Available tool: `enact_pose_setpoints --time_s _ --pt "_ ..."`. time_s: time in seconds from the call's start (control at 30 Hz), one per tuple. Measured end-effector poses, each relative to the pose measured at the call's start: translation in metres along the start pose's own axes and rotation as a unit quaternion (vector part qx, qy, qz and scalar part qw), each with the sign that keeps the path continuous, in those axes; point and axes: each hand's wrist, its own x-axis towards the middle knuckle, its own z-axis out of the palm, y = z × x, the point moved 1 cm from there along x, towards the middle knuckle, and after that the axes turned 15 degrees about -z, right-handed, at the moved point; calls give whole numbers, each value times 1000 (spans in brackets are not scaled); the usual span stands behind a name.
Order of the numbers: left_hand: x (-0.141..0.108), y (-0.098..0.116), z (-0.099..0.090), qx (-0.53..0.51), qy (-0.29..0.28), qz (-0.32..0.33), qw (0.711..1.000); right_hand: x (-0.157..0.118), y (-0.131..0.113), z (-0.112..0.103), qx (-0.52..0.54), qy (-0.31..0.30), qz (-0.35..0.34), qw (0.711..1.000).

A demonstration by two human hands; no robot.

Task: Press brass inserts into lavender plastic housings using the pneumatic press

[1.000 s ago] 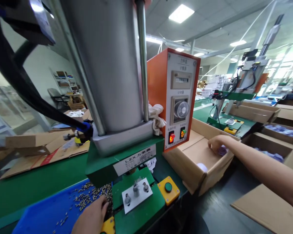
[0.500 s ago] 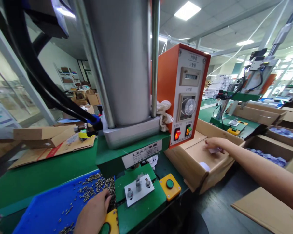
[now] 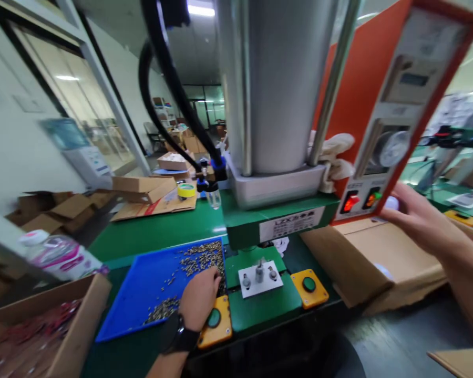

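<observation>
Left hand [image 3: 199,296] rests fingers-down on the small metal parts [image 3: 197,260] scattered in the blue tray [image 3: 142,294], right beside the press fixture [image 3: 259,273] for short reach. Right hand [image 3: 413,218], well apart, is raised over the cardboard box [image 3: 370,262], fingers curled round a small pale piece [image 3: 392,202]. Press column [image 3: 276,84] stands above the fixture.

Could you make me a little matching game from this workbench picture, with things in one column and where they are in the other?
Things:
1. left hand
2. right hand
3. tape roll
4. white cloth

Places:
A. tucked beside the orange control box
B. raised above the cardboard box
C. on the blue tray among small metal parts
D. far back on the green bench

Pairs: 1-C, 2-B, 3-D, 4-A
</observation>
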Motion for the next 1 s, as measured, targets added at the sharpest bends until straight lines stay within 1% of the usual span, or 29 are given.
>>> enact_pose_setpoints --time_s 0.03,0.07,0.13,0.17,0.23,0.27,0.3,0.33,0.37,0.43,0.53,0.6,0.67,0.73,0.8,0.87,0.93,1.0 --pt "-1 0 1 0 0 -4 1000 -8 -20 11 98 39 -16 994" --pt "-2 -1 2 1 0 -10 1000 -17 -40 27 178 53 -15 982" --pt "-3 -3 4 3 -1 -15 1000 -32 -76 69 297 73 5 952" --pt "-3 -3 4 4 -1 -14 1000 -36 -90 92 343 72 12 936" --pt "-4 -5 4 6 2 -10 1000 -36 -109 135 421 41 13 906" --pt "-5 -6 4 7 4 -8 1000 -33 -115 151 447 26 8 894" --pt "-5 -6 4 8 5 -6 1000 -30 -117 162 463 15 2 886" --pt "-5 -6 4 9 7 -6 1000 -26 -119 169 471 10 -4 882" --pt "-5 -6 5 10 8 -6 1000 -22 -119 171 469 9 -10 883" --pt "-6 -6 5 10 10 -11 1000 -17 -121 168 436 -9 -35 899" --pt "-6 -6 6 6 9 -15 1000 -12 -127 157 353 -62 -92 929" --pt "-5 -6 7 -1 9 -14 1000 -9 -132 153 286 -88 -136 944" --pt "-4 -6 6 -11 13 -11 1000 -10 -134 156 226 -99 -179 953" --pt "-5 -5 4 -28 24 -6 999 -16 -134 165 189 -99 -203 956" --pt "-9 -5 0 -49 45 -2 998 -24 -133 176 178 -83 -196 961" --pt "-19 -5 -5 -83 81 2 993 -32 -133 187 178 -58 -167 968" --pt "-37 -6 -9 -120 120 15 985 -40 -132 192 181 -41 -134 974" --pt "-58 -11 -9 -136 134 44 981 -49 -129 192 177 -49 -121 975"
